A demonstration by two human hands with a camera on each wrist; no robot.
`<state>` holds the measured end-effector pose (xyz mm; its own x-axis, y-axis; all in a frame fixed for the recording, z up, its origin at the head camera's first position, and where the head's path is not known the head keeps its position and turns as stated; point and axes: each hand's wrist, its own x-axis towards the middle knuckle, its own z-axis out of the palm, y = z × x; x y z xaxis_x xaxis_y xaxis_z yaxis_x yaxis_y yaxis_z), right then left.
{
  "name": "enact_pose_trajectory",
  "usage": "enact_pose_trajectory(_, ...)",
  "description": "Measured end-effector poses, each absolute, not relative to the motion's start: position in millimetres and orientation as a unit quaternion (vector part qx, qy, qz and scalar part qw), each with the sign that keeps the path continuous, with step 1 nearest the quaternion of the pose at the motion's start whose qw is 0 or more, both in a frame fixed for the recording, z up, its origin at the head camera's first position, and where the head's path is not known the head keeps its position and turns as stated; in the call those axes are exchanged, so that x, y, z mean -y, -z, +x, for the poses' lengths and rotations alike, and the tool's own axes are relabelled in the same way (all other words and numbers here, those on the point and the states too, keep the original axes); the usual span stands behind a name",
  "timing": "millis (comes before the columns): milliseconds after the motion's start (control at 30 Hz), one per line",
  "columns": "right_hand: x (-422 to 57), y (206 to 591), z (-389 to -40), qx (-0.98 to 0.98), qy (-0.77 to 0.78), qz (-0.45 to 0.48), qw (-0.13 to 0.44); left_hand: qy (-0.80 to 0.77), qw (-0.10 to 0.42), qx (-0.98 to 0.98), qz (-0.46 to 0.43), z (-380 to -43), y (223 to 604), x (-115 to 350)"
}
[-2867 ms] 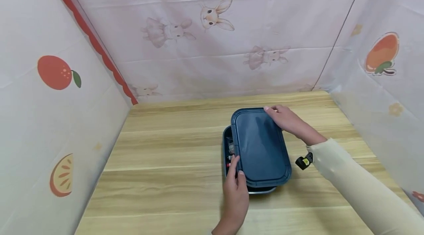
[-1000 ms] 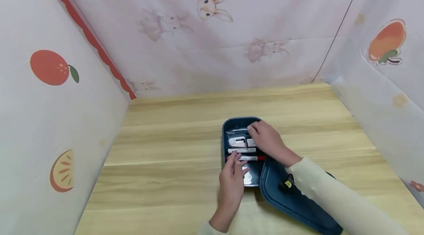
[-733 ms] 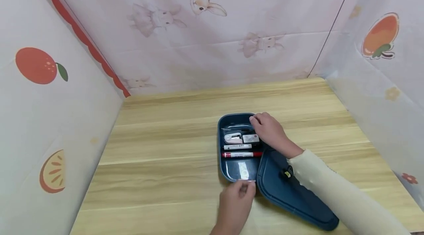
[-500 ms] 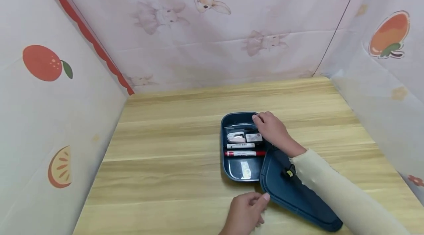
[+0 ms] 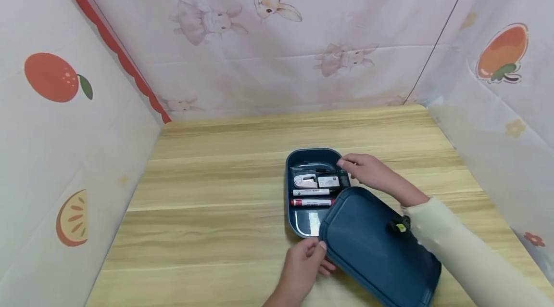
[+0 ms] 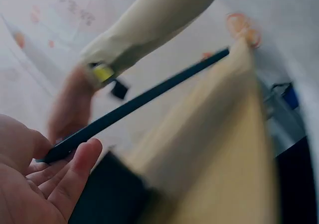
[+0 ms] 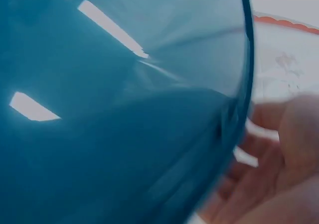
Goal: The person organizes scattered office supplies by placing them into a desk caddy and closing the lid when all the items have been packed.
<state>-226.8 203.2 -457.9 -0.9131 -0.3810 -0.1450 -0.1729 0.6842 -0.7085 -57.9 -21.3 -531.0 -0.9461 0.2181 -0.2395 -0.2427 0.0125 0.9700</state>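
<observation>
A dark blue storage box point(image 5: 291, 215) stands uncovered on the table. Inside lie a red-capped marker point(image 5: 312, 202), a black-and-white marker point(image 5: 310, 192), a small white stapler-like item point(image 5: 305, 181), a small white box point(image 5: 328, 182) and a thin dark pen-like item point(image 5: 315, 170). My left hand point(image 5: 300, 266) pinches the near-left corner of the tilted blue lid point(image 5: 381, 249), seen edge-on in the left wrist view. The lid overlaps the box's near-right corner. My right hand point(image 5: 370, 171) grips the box's far-right rim with thumb and fingertips; its fingers are partly hidden in the right wrist view.
The light wood-grain table point(image 5: 216, 191) carries the box. A printed cloth wall point(image 5: 277, 61) rises behind it, with more cloth walls at the left and right. A small black device with a yellow mark point(image 5: 400, 226) hangs at my right wrist, above the lid.
The lid has come off the box and swung toward the near right. My left hand left the box's inside, moved nearer and took the lid's corner; my right hand slid right along the rim.
</observation>
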Motion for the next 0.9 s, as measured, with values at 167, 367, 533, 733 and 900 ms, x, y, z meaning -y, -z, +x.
enact_pose_trajectory(167, -214.6, 441.8, -223.0, -0.868, 0.402, -0.199, 0.212, -0.684, 0.107, -0.722, 0.007, -77.9, 507.4, 50.5)
enact_pose_trajectory(367, -210.1, 430.1, -225.2, -0.862, 0.420, -0.197, 0.206, -0.665, 0.062, -0.744, 0.033, -109.3, 490.5, 72.4)
enact_pose_trajectory(533, -206.1, 425.1, -233.2, -0.868, 0.418, -0.194, 0.189, -0.665, 0.053, -0.743, 0.046, -128.7, 486.7, 80.3)
enact_pose_trajectory(733, -203.4, 421.6, -242.9, -0.874, 0.420, -0.178, 0.164, -0.666, 0.042, -0.744, 0.036, -148.0, 487.9, 86.5)
enact_pose_trajectory(900, -200.6, 422.4, -247.1, -0.880, 0.424, -0.164, 0.137, -0.673, 0.037, -0.739, 0.014, -157.7, 488.0, 88.5)
